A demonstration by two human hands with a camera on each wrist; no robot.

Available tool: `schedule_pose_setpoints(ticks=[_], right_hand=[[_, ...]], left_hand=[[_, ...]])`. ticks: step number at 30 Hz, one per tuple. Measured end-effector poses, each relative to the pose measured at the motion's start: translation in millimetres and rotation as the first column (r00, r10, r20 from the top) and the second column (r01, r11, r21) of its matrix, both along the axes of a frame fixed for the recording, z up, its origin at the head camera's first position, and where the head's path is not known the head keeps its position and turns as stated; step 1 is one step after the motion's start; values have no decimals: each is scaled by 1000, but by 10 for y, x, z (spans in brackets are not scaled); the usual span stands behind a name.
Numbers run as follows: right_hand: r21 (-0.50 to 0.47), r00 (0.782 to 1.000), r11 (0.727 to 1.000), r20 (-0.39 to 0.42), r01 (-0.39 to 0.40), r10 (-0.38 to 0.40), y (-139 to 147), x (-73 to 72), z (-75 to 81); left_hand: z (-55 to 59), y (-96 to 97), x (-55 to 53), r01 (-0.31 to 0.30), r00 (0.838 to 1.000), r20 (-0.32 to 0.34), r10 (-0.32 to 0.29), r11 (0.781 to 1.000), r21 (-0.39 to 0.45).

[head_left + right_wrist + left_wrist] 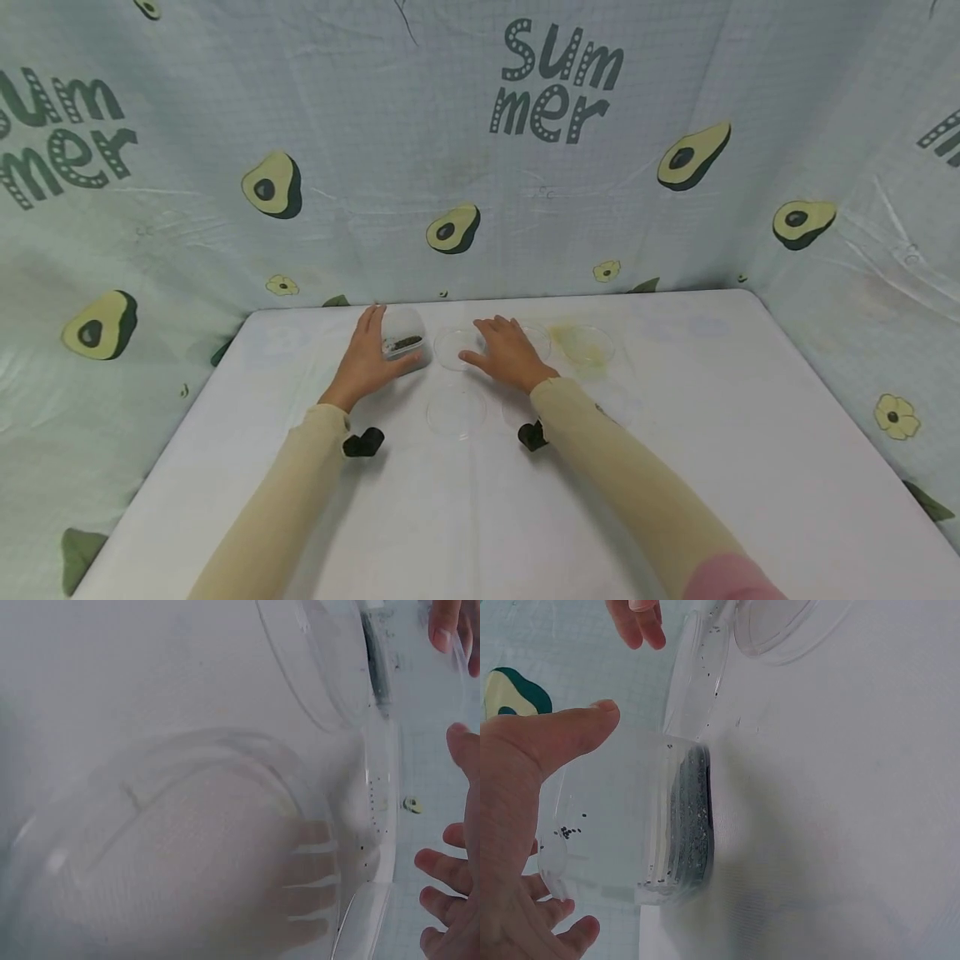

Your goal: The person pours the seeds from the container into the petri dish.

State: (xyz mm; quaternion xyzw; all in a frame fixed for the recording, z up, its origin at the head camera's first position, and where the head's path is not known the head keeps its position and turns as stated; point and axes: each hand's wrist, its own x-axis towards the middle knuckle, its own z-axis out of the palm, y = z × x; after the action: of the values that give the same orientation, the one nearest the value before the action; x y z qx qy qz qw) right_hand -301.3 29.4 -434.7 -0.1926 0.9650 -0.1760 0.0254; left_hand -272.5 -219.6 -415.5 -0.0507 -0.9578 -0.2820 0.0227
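A clear plastic container (405, 343) with a layer of small dark grains, like seeds, stands at the back of the white table. My left hand (364, 360) is spread around it, thumb on the near side and fingers beyond. The left wrist view shows the container (615, 817) with grains low down and a few on its wall; whether the fingers touch it, I cannot tell. Over the round clear dishes, my right hand (512, 357) hovers with fingers extended, holding nothing. One clear dish (225, 742) fills much of the right wrist view.
Another clear dish (456, 414) lies nearer on the table, and one at the back right (588, 343) has a yellowish-green patch by it. Dark specks (373, 799) show on a clear rim. A patterned curtain (360, 208) rises behind the table.
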Motion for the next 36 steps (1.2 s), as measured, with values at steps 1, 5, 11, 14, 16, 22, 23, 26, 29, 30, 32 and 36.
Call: schedule_pose_setpoints(ticks=[1,5,11,14,16,22,23,26,29,30,32,36], right_hand=[[-3,1000,1000,2,4,-4,0,-7,1],[13,1000,1000,9,8,-8,7,-28,12],[75,1000,997,26,-9,7,12,-85,101],[94,1000,995,27,-14,12,8,-101,130],[108,999,994,40,-24,19,-2,-99,129],[110,996,992,74,-54,46,-39,-77,89],[114,996,992,70,-56,48,-42,-77,75],[120,998,991,44,-60,55,-51,-84,40],[123,998,990,28,-65,62,-57,-102,16],[125,998,990,24,-67,64,-59,-108,8],[124,998,990,20,-69,67,-61,-121,-8],[125,998,990,10,-67,66,-57,-141,-36]], left_hand=[[-6,-7,-6,1,1000,10,-1,1000,21],[-40,-51,-34,-4,999,47,0,995,96],[-50,-110,-109,-10,998,62,1,991,136],[-61,-123,-137,-6,998,63,-5,984,175],[-81,-131,-140,-8,997,79,-9,978,209],[-158,-155,-101,-38,988,154,-6,960,276],[-172,-157,-95,-38,988,157,-7,959,282],[-202,-166,-89,-33,988,152,-12,956,290],[-207,-173,-87,-20,989,145,-24,954,300],[-207,-174,-88,-20,989,144,-26,952,305],[-206,-176,-91,-17,989,142,-30,948,318],[-201,-161,-116,-8,993,114,-33,939,343]])
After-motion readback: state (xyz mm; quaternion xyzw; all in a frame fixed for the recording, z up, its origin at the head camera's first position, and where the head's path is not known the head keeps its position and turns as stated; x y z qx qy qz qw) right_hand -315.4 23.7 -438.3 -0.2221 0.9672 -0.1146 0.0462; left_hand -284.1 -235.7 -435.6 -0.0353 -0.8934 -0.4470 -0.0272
